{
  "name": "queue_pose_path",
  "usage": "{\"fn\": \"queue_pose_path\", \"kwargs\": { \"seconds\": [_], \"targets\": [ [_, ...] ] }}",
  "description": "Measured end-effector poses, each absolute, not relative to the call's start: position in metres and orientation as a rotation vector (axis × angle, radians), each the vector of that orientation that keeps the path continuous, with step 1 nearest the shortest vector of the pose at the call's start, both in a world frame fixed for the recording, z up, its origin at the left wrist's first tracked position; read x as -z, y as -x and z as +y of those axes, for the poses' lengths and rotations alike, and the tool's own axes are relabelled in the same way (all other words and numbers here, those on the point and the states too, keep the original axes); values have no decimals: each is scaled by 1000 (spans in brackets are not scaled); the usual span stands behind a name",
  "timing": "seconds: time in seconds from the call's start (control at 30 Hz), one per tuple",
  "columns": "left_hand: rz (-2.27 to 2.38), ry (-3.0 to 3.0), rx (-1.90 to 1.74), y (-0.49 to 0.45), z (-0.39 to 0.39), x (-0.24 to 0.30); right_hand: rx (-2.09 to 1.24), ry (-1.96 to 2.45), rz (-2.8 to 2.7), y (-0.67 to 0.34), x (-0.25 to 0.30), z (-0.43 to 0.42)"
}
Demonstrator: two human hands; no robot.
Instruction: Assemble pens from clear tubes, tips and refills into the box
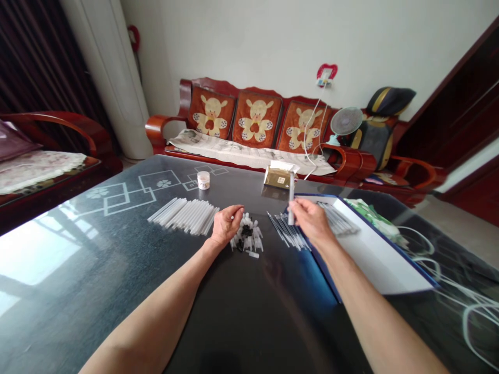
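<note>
Nearest are the two bare forearms reaching out across the dark glass worktop [249, 317], which has a pale printed pattern and a glossy surface. The right hand [313, 222] has its fingers [300, 208] closed around a translucent white tube [290, 200], holding it upright, perhaps to keep it steady or bring it into view. The left hand [225, 226] rests on the worktop with its fingers curled and pointing toward a heap of small white and black plastic parts [246, 234]; whether they grip anything cannot be told. A loose white piece [253, 254] lies just below the heap, within easy reach. Left of that hand, a neat row of white tubes [183, 216] lies side by side, apparently lined up so that each can be taken singly. Right of the heap, a spread of thin dark-and-clear rods [285, 231] lies partly against a blue-edged white folder [374, 249], which carries more rods [337, 218], seemingly kept apart from the others. Farther on stand a small white lidded jar [203, 179] and a paper packet [278, 176], and beyond the worktop is a red wooden sofa [253, 119] with patterned cushions
</note>
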State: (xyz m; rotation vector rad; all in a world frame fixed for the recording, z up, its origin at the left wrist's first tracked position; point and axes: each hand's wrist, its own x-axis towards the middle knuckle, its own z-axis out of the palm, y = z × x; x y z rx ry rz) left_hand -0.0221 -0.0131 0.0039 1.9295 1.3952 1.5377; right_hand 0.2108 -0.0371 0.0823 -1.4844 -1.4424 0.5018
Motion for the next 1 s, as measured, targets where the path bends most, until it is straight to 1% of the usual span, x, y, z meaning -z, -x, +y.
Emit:
{"fn": "queue_pose_path", "kwargs": {
  "seconds": [0.07, 0.13, 0.23, 0.3, 0.37, 0.47, 0.57, 0.63, 0.7, 0.8, 0.9, 1.0],
  "targets": [
    [1247, -1711, -1437, 17, -17, -12, -806, 1357, -1406, -174, -64, -57],
    [1071, -1531, -1336, 11, -21, -18, -942, 1316, -1392, -145, -43, -71],
    [876, -1289, -1187, 2, -25, -23, -971, 1329, -1398, -124, -21, -80],
    [829, -1170, -1144, -3, -26, -26, -964, 1335, -1424, -122, -19, -81],
    [824, -1157, -1175, -4, -25, -29, -944, 1330, -1456, -127, -23, -79],
    [928, -1438, -1308, -1, -23, -33, -834, 1326, -1415, -140, -29, -71],
    [1228, -2029, -1377, 5, -25, -30, -767, 1294, -1283, -152, -23, -60],
    [1384, -2404, -1279, 7, -28, -24, -772, 1278, -1257, -155, -14, -55],
    [1435, -2644, -1134, 7, -29, -18, -768, 1295, -1284, -155, -5, -52],
    [1460, -2785, -1027, 6, -27, -10, -719, 1329, -1338, -153, 0, -51],
    [1472, -2828, -1010, 5, -23, -6, -688, 1344, -1362, -153, -1, -49],
    [1477, -2837, -1015, 5, -21, -5, -726, 1357, -1350, -157, -1, -44]
  ]
}}
